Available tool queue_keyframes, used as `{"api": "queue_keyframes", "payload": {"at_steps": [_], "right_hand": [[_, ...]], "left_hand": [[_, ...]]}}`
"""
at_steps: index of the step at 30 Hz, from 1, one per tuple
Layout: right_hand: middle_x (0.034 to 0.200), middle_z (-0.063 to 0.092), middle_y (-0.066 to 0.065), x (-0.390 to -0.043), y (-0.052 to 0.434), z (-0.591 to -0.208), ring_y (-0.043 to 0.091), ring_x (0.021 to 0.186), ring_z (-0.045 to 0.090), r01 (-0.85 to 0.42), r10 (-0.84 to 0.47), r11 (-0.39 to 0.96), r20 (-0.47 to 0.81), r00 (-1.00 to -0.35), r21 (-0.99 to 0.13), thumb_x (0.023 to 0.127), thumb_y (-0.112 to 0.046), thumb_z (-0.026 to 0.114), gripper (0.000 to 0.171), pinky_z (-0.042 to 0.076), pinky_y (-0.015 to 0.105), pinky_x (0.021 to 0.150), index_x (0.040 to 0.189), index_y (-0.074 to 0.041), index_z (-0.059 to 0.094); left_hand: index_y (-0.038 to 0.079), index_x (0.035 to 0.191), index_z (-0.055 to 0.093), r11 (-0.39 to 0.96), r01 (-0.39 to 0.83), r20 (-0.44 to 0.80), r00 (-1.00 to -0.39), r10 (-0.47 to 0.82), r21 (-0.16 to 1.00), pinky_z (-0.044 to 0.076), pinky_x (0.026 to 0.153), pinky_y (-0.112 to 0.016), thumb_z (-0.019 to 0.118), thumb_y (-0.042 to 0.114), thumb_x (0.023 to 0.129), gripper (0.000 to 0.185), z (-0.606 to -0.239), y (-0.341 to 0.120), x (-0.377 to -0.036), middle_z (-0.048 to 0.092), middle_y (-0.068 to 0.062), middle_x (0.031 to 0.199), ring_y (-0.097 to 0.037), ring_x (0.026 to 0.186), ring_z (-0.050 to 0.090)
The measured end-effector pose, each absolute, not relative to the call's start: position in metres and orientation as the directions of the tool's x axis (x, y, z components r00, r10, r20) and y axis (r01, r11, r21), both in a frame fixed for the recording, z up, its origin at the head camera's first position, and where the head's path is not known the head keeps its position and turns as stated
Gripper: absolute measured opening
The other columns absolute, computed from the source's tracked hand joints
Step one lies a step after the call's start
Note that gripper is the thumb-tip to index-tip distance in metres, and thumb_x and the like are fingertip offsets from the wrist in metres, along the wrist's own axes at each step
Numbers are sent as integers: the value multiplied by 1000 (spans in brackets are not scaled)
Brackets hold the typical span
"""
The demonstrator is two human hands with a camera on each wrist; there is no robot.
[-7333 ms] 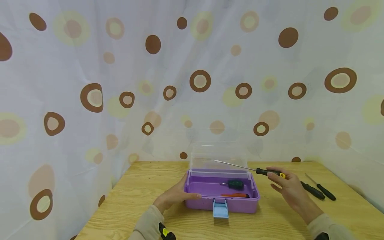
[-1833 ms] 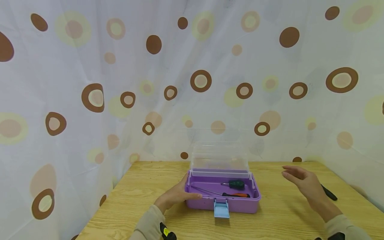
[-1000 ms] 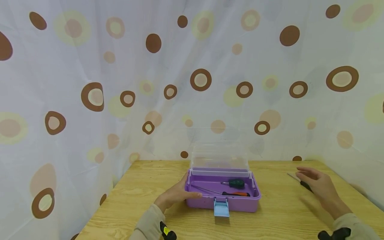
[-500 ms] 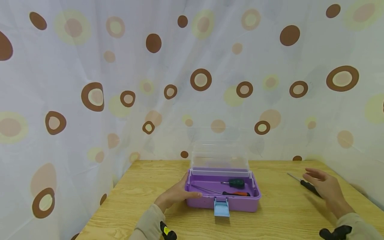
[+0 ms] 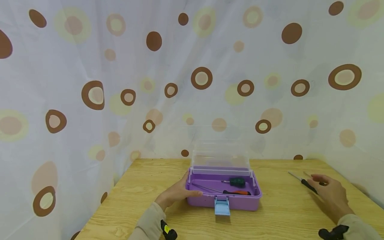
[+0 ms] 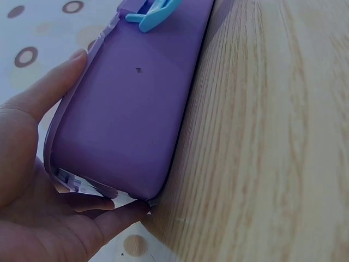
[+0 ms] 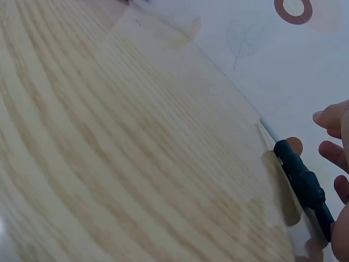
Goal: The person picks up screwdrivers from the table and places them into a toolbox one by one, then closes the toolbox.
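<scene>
A purple toolbox (image 5: 223,202) with its clear lid (image 5: 220,158) raised stands mid-table. My left hand (image 5: 177,192) grips its left front corner, thumb (image 6: 65,76) along the rim and fingers against the end. Inside lie a stubby green-handled screwdriver (image 5: 237,182), a long-shafted black-handled screwdriver (image 5: 230,192) and a red-orange handle (image 5: 243,192). My right hand (image 5: 333,195) reaches over the table's right side, its fingers apart and loosely bent. Beside it lies a black-handled screwdriver (image 5: 309,185). Under the fingers is another screwdriver (image 5: 323,183), mostly hidden by the hand.
A light blue latch (image 5: 222,207) hangs down from the toolbox front. Behind the wooden table (image 5: 150,176) hangs a white curtain (image 5: 180,110) with brown circles, which also runs along both sides.
The black-and-yellow screwdriver held earlier in my right hand now lies in the toolbox. That hand has come back to the right and down over the screwdrivers. My left hand stays put.
</scene>
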State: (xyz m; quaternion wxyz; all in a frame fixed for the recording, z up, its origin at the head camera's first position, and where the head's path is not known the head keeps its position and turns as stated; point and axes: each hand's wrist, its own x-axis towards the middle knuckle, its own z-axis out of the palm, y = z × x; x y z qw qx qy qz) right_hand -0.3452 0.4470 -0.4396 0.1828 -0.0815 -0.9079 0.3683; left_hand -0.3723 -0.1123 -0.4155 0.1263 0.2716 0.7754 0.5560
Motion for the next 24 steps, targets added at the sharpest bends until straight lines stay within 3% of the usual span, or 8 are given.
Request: {"api": "queue_keyframes", "payload": {"at_steps": [3, 9, 19, 24], "right_hand": [[139, 53, 35, -345, 449, -441, 57, 115, 49, 60, 288, 731, 228, -930, -680, 103, -58, 52, 74, 41, 65, 79, 143, 5, 54], [136, 60, 28, -347, 452, -447, 57, 115, 48, 128, 299, 740, 153, -942, -661, 102, -57, 55, 73, 36, 63, 73, 143, 4, 53], [130, 56, 36, -351, 450, -454, 63, 106, 45, 176, 340, 776, 166, -926, -606, 97, -32, 65, 47, 33, 71, 74, 130, 2, 63], [128, 56, 36, -353, 450, -456, 66, 107, 41, 187, 332, 784, 145, -932, -592, 97, -28, 68, 44, 31, 74, 77, 129, 1, 63]], "left_hand": [[16, 166, -9, 237, 278, 104, -824, 557, 931, 16, 121, -58, 81, 27, 90, 118, -416, -112, -372, 21, -17, 167, -39, 148, 29], [16, 166, -9, 220, 275, 107, -817, 567, 936, 16, 121, -58, 80, 25, 91, 117, -416, -112, -372, 20, -21, 167, -40, 148, 29], [18, 166, -9, 211, 275, 112, -816, 567, 938, 14, 121, -57, 79, 23, 92, 116, -414, -112, -371, 19, -15, 168, -39, 150, 26], [17, 166, -9, 204, 276, 116, -815, 568, 939, 15, 121, -58, 81, 23, 91, 118, -412, -112, -369, 20, -19, 167, -41, 148, 28]]}}
